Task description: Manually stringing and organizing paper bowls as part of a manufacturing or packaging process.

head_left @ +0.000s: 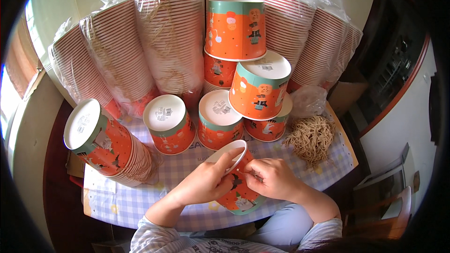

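My left hand grips an orange paper bucket near the table's front edge. The bucket leans with its white rim up, and some left fingers reach over the rim into its mouth. Just below that rim, my right hand is closed in a pinch against the bucket's side. A thin pale cord with a small light end shows at its fingertips; the rest of it is hidden. A heap of beige cords lies on the table beyond my right hand.
Several upturned orange buckets stand beyond my hands, some piled up. A leaning stack of nested buckets is at the left. Tall plastic-wrapped stacks line the back. Crumpled clear plastic lies behind the cords. A checked cloth covers the table.
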`<state>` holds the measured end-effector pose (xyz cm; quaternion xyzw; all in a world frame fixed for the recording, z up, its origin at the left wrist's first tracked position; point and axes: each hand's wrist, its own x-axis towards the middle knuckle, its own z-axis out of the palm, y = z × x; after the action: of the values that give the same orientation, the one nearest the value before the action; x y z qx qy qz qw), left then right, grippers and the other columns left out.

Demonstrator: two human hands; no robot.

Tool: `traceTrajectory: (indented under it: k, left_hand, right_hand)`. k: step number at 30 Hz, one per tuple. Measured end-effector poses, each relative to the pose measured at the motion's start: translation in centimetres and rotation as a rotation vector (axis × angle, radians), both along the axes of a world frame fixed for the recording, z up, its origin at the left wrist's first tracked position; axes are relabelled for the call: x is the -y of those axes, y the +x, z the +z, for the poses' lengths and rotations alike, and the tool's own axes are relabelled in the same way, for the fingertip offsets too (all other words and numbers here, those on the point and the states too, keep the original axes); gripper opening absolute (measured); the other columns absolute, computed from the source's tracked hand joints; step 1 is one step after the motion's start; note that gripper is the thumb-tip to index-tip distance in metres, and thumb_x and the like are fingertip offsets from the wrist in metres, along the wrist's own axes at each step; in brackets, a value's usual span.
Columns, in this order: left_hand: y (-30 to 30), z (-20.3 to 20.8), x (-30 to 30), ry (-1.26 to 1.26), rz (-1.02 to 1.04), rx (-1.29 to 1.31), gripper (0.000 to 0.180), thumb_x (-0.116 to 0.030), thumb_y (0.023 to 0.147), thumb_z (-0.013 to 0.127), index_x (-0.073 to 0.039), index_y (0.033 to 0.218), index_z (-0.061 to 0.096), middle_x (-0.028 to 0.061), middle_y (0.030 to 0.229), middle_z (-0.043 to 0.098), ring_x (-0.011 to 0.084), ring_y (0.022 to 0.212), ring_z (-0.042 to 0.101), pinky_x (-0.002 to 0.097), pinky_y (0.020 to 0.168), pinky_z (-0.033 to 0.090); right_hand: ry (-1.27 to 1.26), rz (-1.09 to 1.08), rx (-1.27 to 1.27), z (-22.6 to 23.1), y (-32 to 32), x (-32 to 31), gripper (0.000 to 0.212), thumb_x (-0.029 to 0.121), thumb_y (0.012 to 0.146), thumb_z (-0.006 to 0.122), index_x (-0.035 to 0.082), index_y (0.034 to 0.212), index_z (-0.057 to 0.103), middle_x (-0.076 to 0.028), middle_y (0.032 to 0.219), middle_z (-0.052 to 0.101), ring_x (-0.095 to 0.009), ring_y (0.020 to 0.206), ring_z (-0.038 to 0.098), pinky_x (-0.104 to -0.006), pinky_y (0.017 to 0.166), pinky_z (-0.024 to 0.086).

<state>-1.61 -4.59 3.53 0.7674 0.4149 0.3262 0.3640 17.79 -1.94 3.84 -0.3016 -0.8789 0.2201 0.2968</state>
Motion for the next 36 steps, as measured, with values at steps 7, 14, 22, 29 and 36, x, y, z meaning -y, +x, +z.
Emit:
traceTrajectory:
  k: [7,14,22,29,36]
  left_hand:
    - [-0.02,0.25,-0.06,-0.046,-0.012,-0.008,0.063,0.0,0.072,0.05,-0.005,0.132,0.03,0.0167,0.096,0.063,0.0285,0.069,0.064,0.0333,0.062,0.05]
    - [0.06,0.13,-0.03,-0.017,-0.01,-0.006,0.063,0.0,0.072,0.05,-0.005,0.132,0.03,0.0171,0.096,0.063,0.0283,0.067,0.063,0.0332,0.061,0.05]
    - [0.06,-0.03,0.03,0.004,-0.02,-0.014,0.063,0.001,0.071,0.049,-0.006,0.131,0.029,0.0162,0.098,0.062,0.0277,0.066,0.063,0.0337,0.061,0.05]
    - [0.12,0.22,0.15,-0.052,-0.071,0.019,0.063,0.001,0.073,0.049,-0.006,0.132,0.027,0.016,0.098,0.062,0.0272,0.068,0.063,0.0336,0.062,0.05]
    - [0.37,0.16,0.57,-0.013,-0.084,0.031,0.059,0.004,0.075,0.046,-0.004,0.13,0.028,0.0168,0.1,0.062,0.029,0.08,0.064,0.0339,0.069,0.05]
  right_hand:
    - [0.007,-0.023,-0.018,-0.11,0.01,-0.2,0.01,0.008,0.072,0.06,0.005,0.076,0.052,-0.009,0.066,0.059,-0.026,0.058,0.059,-0.035,0.052,0.047]
    - [0.002,-0.037,0.001,-0.13,0.12,-0.18,0.01,0.007,0.071,0.06,0.005,0.076,0.051,-0.01,0.065,0.059,-0.026,0.058,0.059,-0.0355,0.052,0.047]
    - [-0.005,-0.053,0.002,-0.04,0.11,-0.07,0.01,0.008,0.071,0.06,0.005,0.076,0.051,-0.01,0.065,0.059,-0.027,0.057,0.059,-0.0359,0.052,0.047]
    - [-0.04,-0.021,-0.001,-0.24,0.09,-0.23,0.014,0.009,0.071,0.061,0.005,0.079,0.05,-0.009,0.07,0.059,-0.027,0.061,0.06,-0.0357,0.053,0.047]
    - [-0.288,-0.034,-0.104,-0.23,0.32,-0.3,0.023,0.01,0.074,0.064,0.004,0.091,0.05,-0.008,0.074,0.058,-0.025,0.067,0.062,-0.0347,0.058,0.048]
